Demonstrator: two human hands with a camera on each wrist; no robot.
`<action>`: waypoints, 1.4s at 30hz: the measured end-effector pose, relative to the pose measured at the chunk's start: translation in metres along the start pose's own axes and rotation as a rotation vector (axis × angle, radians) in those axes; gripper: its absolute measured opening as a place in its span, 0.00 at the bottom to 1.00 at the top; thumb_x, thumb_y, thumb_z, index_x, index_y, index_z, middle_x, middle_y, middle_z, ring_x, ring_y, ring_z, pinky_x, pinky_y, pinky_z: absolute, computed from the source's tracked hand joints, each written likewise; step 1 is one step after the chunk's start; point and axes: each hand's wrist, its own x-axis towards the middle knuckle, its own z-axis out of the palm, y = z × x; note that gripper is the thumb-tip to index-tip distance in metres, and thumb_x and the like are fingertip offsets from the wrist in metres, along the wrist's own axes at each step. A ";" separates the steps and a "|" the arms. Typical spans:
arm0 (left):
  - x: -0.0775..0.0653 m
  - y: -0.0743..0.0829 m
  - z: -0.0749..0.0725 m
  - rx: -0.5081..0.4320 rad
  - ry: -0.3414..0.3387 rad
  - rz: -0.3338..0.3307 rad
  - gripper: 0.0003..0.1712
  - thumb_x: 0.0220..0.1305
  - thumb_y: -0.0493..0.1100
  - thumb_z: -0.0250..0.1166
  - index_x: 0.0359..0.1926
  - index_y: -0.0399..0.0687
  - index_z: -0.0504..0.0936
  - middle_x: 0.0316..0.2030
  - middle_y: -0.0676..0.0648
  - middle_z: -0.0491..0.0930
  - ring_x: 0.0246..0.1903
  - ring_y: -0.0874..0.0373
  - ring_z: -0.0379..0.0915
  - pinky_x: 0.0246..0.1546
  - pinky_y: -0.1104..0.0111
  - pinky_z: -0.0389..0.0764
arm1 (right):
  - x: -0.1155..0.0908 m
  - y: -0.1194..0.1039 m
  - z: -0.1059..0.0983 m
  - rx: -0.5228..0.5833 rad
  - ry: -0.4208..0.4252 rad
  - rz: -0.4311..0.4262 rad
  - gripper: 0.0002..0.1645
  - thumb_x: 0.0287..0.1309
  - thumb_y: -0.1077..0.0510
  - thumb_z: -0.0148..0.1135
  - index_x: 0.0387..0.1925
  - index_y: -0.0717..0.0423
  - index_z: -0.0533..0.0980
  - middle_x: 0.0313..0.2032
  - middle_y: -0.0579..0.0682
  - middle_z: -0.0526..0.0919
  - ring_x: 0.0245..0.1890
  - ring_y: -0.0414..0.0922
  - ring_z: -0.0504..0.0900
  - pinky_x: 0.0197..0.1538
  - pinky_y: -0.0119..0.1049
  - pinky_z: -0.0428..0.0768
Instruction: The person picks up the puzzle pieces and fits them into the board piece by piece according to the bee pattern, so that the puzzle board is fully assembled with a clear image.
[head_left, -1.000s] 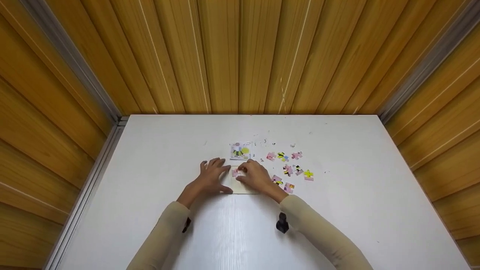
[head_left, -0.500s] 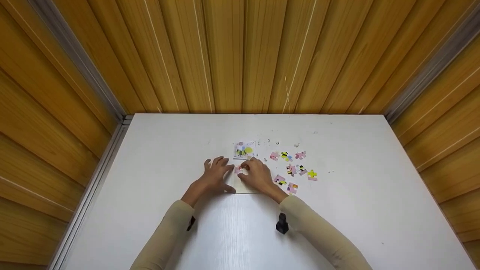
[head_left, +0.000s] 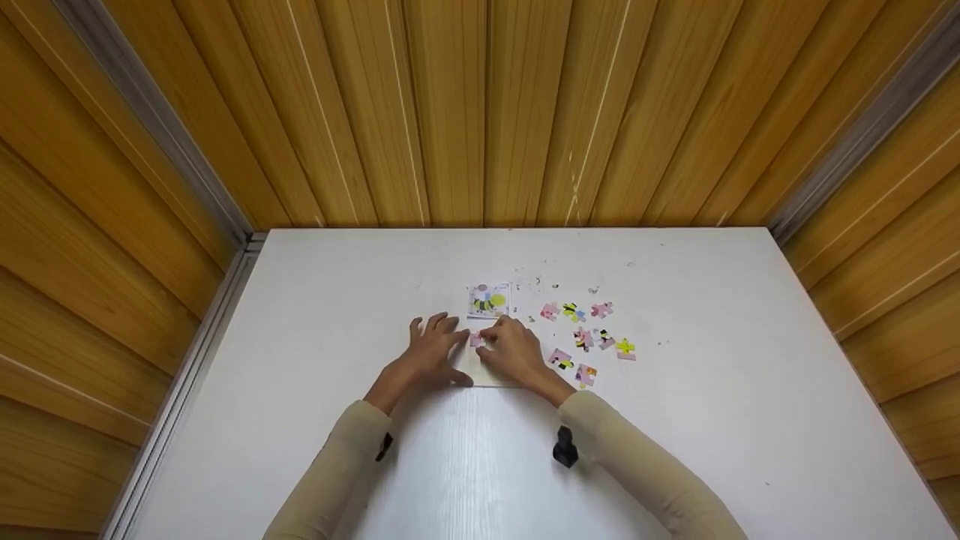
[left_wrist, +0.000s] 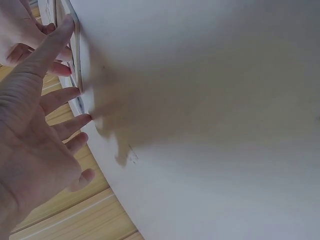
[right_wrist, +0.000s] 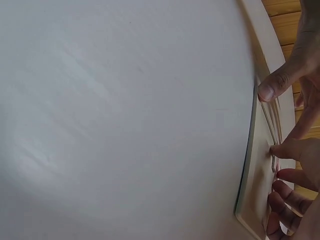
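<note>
A square, pale wooden puzzle tray lies flat on the white table. My left hand spreads its fingers along the tray's left side, with thumb and forefinger touching the edge. In the left wrist view these fingers look straight. Inside the tray's far left corner, my right hand pinches a pink jigsaw piece between thumb and fingertips. The right wrist view shows the tray edge-on, with the piece mostly hidden by the fingers. Directly beyond the tray is a bee picture.
Several loose jigsaw pieces, among them a yellow one and a pink one, lie right of the tray. Small crumbs or marks dot the table farther back. Wood-panelled walls rise behind and at both sides.
The camera view has shifted slightly. The right fingertips have moved very little on the pink piece in the tray's corner; the left hand stays at the tray's edge.
</note>
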 end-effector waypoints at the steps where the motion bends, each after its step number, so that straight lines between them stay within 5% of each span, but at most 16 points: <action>1: 0.001 0.000 -0.001 0.007 0.001 0.000 0.52 0.49 0.63 0.79 0.70 0.46 0.74 0.75 0.37 0.63 0.78 0.37 0.49 0.73 0.33 0.45 | 0.001 0.000 0.000 -0.001 -0.004 -0.006 0.18 0.57 0.54 0.73 0.48 0.58 0.87 0.38 0.52 0.81 0.38 0.49 0.78 0.44 0.46 0.78; 11: 0.004 0.002 -0.005 0.046 -0.009 -0.025 0.52 0.47 0.63 0.80 0.70 0.47 0.74 0.74 0.38 0.65 0.78 0.38 0.50 0.73 0.33 0.45 | 0.006 0.006 -0.012 0.114 -0.023 -0.035 0.17 0.63 0.59 0.66 0.51 0.62 0.85 0.40 0.55 0.81 0.40 0.48 0.79 0.46 0.46 0.80; 21: 0.007 0.001 -0.002 0.030 -0.020 -0.038 0.53 0.47 0.62 0.81 0.72 0.47 0.73 0.75 0.39 0.63 0.78 0.39 0.48 0.74 0.34 0.43 | 0.004 0.038 -0.056 0.153 0.057 -0.082 0.14 0.63 0.63 0.67 0.50 0.64 0.85 0.39 0.60 0.85 0.36 0.49 0.82 0.39 0.38 0.79; 33: 0.010 0.000 -0.004 0.025 -0.015 -0.042 0.53 0.48 0.62 0.80 0.72 0.47 0.72 0.76 0.38 0.62 0.78 0.38 0.48 0.74 0.34 0.42 | -0.008 0.103 -0.095 0.137 0.124 -0.013 0.14 0.64 0.66 0.65 0.50 0.69 0.83 0.38 0.62 0.85 0.36 0.52 0.82 0.40 0.37 0.77; 42: 0.003 0.001 -0.004 0.005 -0.011 -0.057 0.53 0.49 0.61 0.80 0.73 0.47 0.70 0.77 0.38 0.61 0.78 0.38 0.48 0.74 0.35 0.43 | -0.012 0.139 -0.121 0.107 0.076 0.099 0.17 0.69 0.63 0.61 0.54 0.69 0.81 0.40 0.63 0.83 0.39 0.53 0.80 0.42 0.38 0.75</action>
